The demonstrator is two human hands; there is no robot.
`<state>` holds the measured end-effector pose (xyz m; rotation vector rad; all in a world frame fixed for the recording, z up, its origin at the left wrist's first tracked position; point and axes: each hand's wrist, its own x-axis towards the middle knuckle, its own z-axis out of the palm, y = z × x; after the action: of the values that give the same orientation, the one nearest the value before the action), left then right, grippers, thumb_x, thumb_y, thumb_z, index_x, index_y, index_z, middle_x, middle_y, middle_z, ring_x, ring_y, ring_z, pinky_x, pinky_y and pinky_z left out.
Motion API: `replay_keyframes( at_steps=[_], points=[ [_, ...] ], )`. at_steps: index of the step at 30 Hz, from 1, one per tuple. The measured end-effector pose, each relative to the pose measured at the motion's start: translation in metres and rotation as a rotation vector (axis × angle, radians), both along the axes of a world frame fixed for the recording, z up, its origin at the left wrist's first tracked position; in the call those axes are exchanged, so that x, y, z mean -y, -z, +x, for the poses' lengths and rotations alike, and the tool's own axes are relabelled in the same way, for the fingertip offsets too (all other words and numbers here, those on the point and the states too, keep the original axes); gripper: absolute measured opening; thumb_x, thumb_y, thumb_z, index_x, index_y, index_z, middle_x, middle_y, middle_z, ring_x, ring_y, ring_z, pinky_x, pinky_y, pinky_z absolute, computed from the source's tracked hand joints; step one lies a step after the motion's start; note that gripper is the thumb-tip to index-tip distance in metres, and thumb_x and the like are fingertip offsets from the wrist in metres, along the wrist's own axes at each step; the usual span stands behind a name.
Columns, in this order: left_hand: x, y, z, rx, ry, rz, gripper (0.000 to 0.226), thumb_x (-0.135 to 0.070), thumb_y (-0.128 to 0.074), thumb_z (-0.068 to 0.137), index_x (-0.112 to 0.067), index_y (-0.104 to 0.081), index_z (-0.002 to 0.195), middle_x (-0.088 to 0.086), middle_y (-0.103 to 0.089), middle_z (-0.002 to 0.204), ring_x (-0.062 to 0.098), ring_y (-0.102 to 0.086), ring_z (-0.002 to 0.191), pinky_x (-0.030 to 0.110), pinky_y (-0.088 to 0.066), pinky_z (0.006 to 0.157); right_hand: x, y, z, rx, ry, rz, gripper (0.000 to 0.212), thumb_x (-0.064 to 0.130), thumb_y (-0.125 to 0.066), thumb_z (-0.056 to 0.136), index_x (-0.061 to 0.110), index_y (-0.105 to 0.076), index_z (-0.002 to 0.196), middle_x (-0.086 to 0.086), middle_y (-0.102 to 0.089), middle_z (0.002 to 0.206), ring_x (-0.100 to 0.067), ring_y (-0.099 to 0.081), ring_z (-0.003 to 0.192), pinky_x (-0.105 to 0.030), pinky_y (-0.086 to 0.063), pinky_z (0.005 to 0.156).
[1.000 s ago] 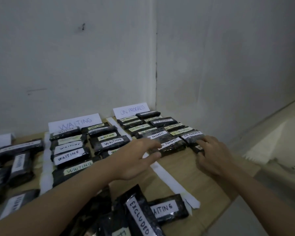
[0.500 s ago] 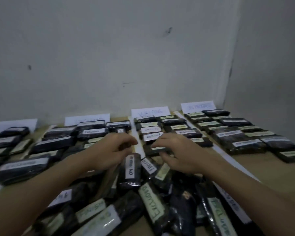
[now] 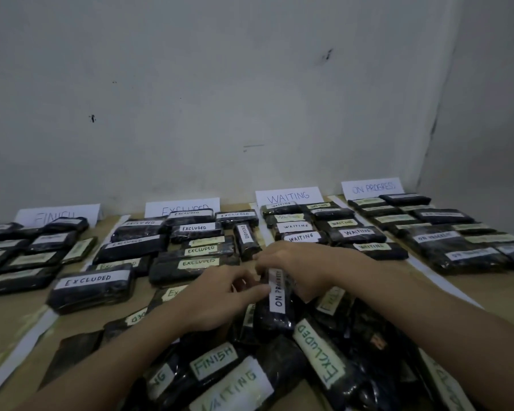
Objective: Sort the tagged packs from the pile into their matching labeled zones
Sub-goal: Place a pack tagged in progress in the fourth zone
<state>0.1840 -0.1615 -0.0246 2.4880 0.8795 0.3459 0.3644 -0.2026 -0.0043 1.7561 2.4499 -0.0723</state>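
Stock on my desk (image 3: 15, 327), sorted so far: FINISH zone (image 3: 58, 215), far left, several packs in rows, tags too dim to read; EXCLUDED zone (image 3: 182, 206), roughly a dozen packs laid flat, one (image 3: 247, 237) turned endwise at its right edge; WAITING zone (image 3: 288, 195), several packs in two columns; ON PROGRESS zone (image 3: 372, 188), far right by the wall corner, a full block of packs. White strips (image 3: 433, 275) divide the zones. Unsorted: the pile (image 3: 279, 366) nearest me, many packs overlapping, with tags reading FINISH, WAITING and EXCLUDED among them. Item in hand: one pack tagged ON PROGRESS (image 3: 276, 295), standing on end at the top of the pile, between the EXCLUDED and WAITING zones. My left hand (image 3: 220, 295) pinches its left edge with curled fingers; my right hand (image 3: 294, 265) closes over its upper end. My estimate: well over half is placed, the pile is what's left, and this pack belongs far right.
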Motion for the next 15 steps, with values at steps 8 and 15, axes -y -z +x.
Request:
replay_keyframes(
  at_steps=[8,15],
  points=[
    [-0.018,-0.009,0.004,0.287,-0.14,-0.389,0.027,-0.026,-0.069,0.081,-0.019,-0.062,0.106,0.002,-0.069,0.098,0.018,-0.069,0.082,0.033,-0.057,0.074,0.026,-0.005,0.023,-0.228,0.111,0.414,0.053,0.043,-0.07,0.071,0.026,-0.047,0.115,0.013,-0.044,0.104,-0.007,-0.044,0.093,-0.025,-0.044,0.078],
    [-0.013,-0.025,0.03,0.69,-0.113,-0.713,0.02,-0.005,-0.066,0.08,-0.009,-0.064,0.1,0.002,-0.071,0.091,0.014,-0.068,0.078,0.028,-0.058,0.069,0.05,0.003,0.038,-0.318,0.232,0.734,0.063,0.041,-0.076,0.067,0.014,-0.054,0.119,0.0,-0.054,0.114,-0.018,-0.052,0.104,-0.033,-0.047,0.088]
  ],
)
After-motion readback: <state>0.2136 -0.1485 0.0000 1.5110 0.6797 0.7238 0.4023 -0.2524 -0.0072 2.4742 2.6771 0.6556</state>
